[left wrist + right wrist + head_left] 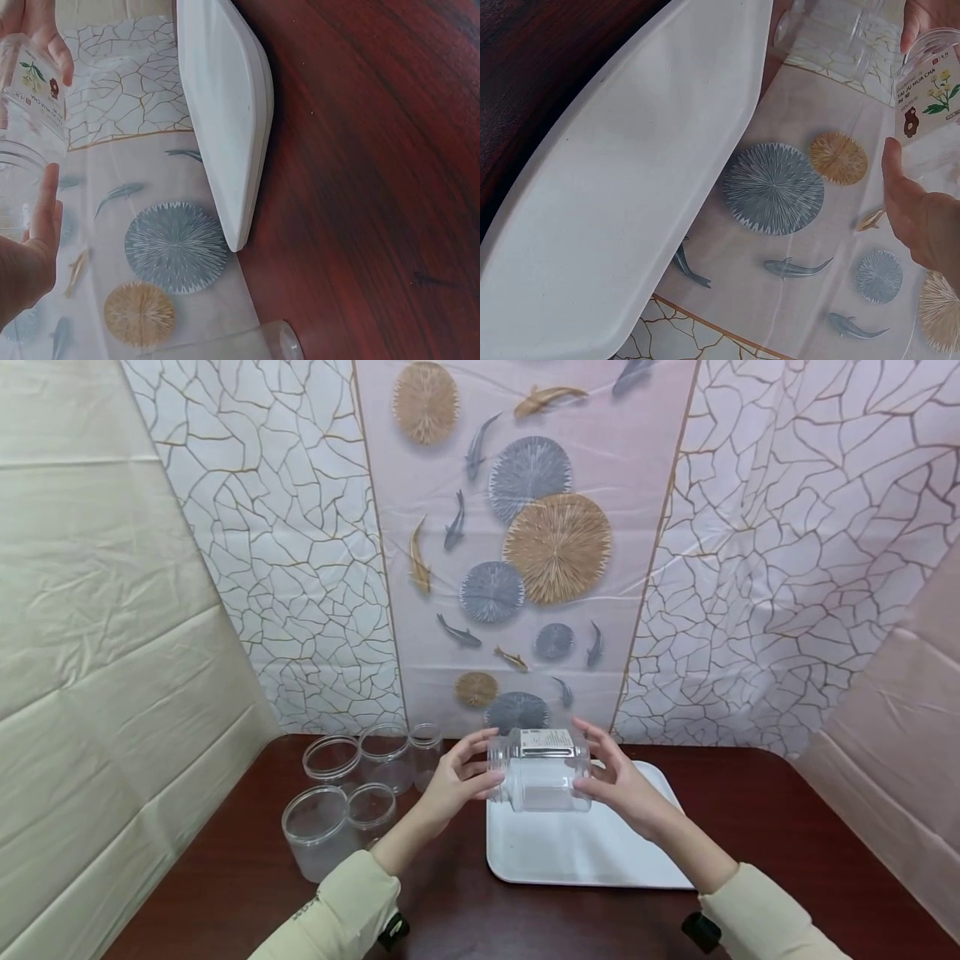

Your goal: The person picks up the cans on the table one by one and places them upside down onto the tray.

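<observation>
Left hand [453,778] grasping threaded neck, right hand [624,787] grasping base end of clear labelled jar [555,789], held sideways in air; light, even pressure at both ends seems best, plastic looks thin; white tray [562,852] behind, its far left corner hidden; open jars [324,853] along counter [450,910]'s left edge, far half.

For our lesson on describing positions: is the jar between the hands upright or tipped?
Tipped sideways: the jar is held roughly level, its neck at the left hand, base at the right hand.
</observation>
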A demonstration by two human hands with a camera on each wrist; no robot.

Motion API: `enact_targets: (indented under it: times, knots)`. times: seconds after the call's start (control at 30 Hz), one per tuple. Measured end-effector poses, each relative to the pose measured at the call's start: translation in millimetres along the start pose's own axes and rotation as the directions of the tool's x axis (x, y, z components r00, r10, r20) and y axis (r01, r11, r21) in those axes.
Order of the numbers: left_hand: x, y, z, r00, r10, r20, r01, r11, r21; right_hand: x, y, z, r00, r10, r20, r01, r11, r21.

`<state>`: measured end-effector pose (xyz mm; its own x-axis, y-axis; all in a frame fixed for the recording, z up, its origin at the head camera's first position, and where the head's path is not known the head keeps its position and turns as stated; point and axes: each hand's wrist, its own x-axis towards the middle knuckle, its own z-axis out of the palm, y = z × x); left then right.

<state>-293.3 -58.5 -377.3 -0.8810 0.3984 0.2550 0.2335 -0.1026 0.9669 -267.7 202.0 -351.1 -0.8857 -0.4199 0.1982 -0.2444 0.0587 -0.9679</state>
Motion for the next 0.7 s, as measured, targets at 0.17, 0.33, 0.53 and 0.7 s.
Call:
enact_targets:
  times: [0.17, 0.33, 0.53, 0.7]
  knots:
    - [-2.1, 0.3, 1.1, 1.0, -0.012, 0.005, 0.012, 1.0, 0.007, -1.1, 1.6, 0.2, 0.999, -0.027, -0.021, 0.026, 0.997, -0.067]
    - [-3.7, 0.1, 1.0, 1.0, -0.012, 0.012, 0.012, 1.0, 0.004, -1.5, 2.3, 0.1, 0.998, -0.055, -0.016, 0.053, 0.994, -0.093]
    - [-4.7, -0.8, 1.6, 1.0, -0.016, 0.027, 0.016, 1.0, -0.004, -2.1, 2.7, -1.0, 0.998, -0.064, -0.024, 0.061, 0.992, -0.11]
    - [-5.8, -2.6, 1.3, 0.998, -0.008, 0.065, 0.009, 1.0, -0.006, -2.9, 2.2, -2.7, 0.997, -0.071, -0.031, 0.067, 0.989, -0.133]
